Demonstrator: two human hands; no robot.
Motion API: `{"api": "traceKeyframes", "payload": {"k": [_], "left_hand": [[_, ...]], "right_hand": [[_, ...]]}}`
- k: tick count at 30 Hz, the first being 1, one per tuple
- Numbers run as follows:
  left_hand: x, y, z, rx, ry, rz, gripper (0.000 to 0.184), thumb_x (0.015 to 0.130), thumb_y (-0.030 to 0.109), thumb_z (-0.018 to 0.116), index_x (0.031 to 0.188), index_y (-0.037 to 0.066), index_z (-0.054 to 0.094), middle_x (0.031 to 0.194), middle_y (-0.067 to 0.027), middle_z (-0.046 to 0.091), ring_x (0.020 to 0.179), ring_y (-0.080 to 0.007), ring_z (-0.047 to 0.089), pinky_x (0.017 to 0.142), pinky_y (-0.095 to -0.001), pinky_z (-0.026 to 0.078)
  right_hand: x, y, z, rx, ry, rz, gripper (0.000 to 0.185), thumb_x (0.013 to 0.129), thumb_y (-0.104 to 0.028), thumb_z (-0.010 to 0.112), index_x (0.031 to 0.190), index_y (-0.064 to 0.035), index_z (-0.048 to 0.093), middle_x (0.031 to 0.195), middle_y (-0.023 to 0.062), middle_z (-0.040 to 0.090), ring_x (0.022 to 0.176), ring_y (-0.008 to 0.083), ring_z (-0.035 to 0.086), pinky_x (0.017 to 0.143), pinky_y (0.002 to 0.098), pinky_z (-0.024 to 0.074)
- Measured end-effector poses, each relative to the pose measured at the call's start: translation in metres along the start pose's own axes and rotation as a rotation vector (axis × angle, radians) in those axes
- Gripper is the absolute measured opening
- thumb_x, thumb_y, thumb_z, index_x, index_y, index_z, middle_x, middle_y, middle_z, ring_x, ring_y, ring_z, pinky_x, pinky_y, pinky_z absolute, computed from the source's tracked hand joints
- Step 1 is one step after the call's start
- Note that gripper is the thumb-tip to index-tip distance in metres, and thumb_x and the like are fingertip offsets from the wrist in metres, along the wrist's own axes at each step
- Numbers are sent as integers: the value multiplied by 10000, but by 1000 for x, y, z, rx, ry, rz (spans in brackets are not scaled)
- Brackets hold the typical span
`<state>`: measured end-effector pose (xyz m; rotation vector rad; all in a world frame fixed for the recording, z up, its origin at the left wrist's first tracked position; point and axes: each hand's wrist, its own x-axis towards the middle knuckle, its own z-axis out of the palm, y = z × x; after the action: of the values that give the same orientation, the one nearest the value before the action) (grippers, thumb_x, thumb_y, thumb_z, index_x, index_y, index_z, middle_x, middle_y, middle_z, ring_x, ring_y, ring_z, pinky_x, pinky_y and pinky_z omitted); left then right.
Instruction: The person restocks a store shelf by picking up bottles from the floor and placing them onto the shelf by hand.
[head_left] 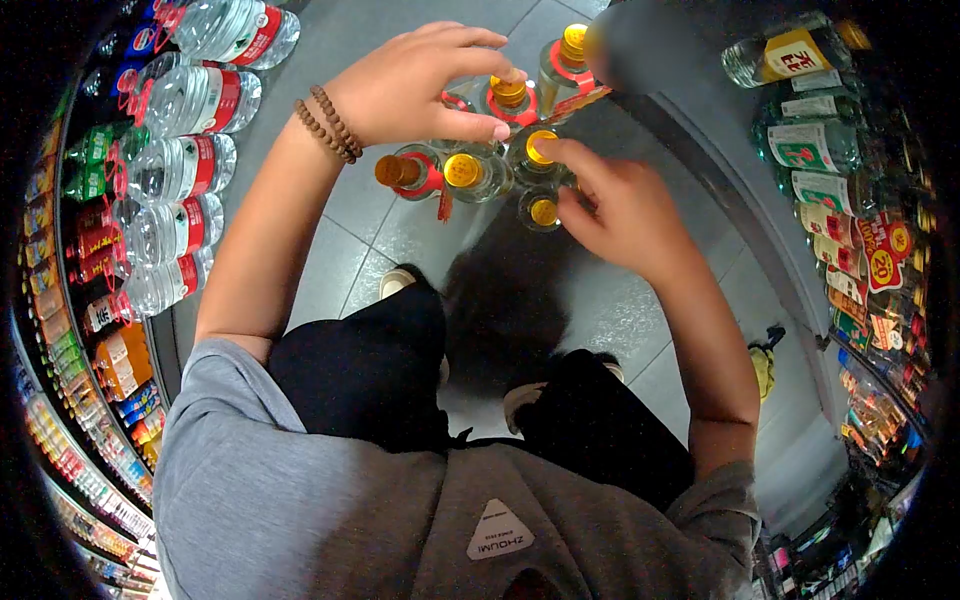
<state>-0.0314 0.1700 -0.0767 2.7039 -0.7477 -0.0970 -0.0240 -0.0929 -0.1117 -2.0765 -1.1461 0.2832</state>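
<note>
Several clear bottles with gold caps stand close together on the grey floor. My left hand [425,85] reaches over them from the left, its thumb and index finger spread around the gold cap of a red-labelled bottle [508,92]; a fingertip touches the cap. The index finger of my right hand [625,205] rests on the cap of a nearer bottle [541,147]. Its thumb is beside a small bottle [543,212], with the other fingers curled and partly hidden. Closer to my left arm are a brown-capped bottle [398,171] and another gold-capped one [463,170].
Large water bottles [200,100] line the shelf on the left. On the right, a shelf holds green-labelled bottles [800,145] and colourful packs [880,260]. A dark, blurred shape [650,45] lies beyond the bottles. My legs and shoes are below, over floor tiles [350,250].
</note>
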Motion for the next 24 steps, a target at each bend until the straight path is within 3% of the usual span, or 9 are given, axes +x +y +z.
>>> {"api": "traceKeyframes", "payload": {"k": [2, 5, 9, 11, 12, 16, 18, 23, 24], "left_hand": [[0, 0, 0, 8, 0, 2, 515, 751, 404, 708, 1149, 94, 604, 1322, -161, 487, 1206, -340, 465, 1010, -427, 366], [1, -1, 0, 9, 1, 6, 503, 750, 385, 712, 1148, 97, 605, 1320, -163, 487, 1202, -343, 466, 1003, -428, 373], [1, 2, -5, -22, -5, 8, 492, 742, 346, 718, 1166, 124, 604, 1320, -163, 485, 1207, -347, 459, 1005, -425, 370], [2, 14, -11, -27, 24, -16, 500, 752, 267, 707, 1219, 143, 577, 1321, -156, 479, 1205, -338, 462, 1013, -417, 366], [10, 24, -14, -141, 74, -57, 487, 764, 205, 691, 1225, 110, 568, 1295, -144, 502, 1199, -322, 472, 1021, -404, 358], [63, 45, -15, -557, 134, -87, 442, 801, 211, 677, 1199, 58, 561, 1223, -132, 543, 1086, -247, 544, 912, -346, 447], [104, 58, -8, -937, 12, -150, 487, 830, 142, 654, 1278, 55, 485, 1201, -101, 545, 1061, -157, 533, 889, -312, 462], [226, 58, 60, -764, 169, -264, 686, 778, 265, 731, 1331, 19, 409, 1268, -193, 499, 1115, -219, 531, 909, -328, 456], [249, 50, 75, -668, 227, -268, 748, 753, 316, 752, 1334, 2, 400, 1280, -217, 493, 1148, -243, 523, 930, -341, 446]], "right_hand": [[2, -3, -5, -59, -119, 72, 454, 767, -178, 597, 1211, -174, 502, 714, 134, 631, 644, 335, 627, 592, 465, 491], [0, 1, 0, -3, -4, 3, 434, 789, -96, 592, 1212, -182, 546, 494, 75, 459, 437, 244, 506, 456, 355, 395], [-1, 1, -1, -57, -22, 60, 437, 793, -77, 594, 1220, -158, 544, 517, 62, 456, 447, 197, 509, 463, 330, 399], [-4, 5, -8, 374, 27, 46, 449, 797, -32, 585, 1235, -123, 536, 567, 28, 463, 489, 119, 505, 477, 295, 400], [-6, 8, -22, 436, 31, 199, 467, 765, -99, 621, 1223, -151, 538, 700, 81, 563, 606, 187, 590, 575, 324, 489], [-8, 85, -41, 566, 672, 231, 481, 751, -7, 633, 1215, -74, 524, 875, 12, 557, 774, 106, 544, 674, 256, 474], [-6, 120, -52, 476, 797, 374, 557, 751, -20, 634, 1277, -58, 458, 1043, 107, 525, 908, 169, 551, 749, 276, 491], [4, 175, -45, 314, 962, 474, 697, 732, -55, 637, 1359, 2, 338, 1241, 212, 432, 1112, 307, 484, 921, 375, 446], [5, 175, -45, 247, 957, 470, 737, 725, -66, 634, 1370, 34, 293, 1282, 245, 398, 1162, 355, 438, 984, 404, 382]]}}
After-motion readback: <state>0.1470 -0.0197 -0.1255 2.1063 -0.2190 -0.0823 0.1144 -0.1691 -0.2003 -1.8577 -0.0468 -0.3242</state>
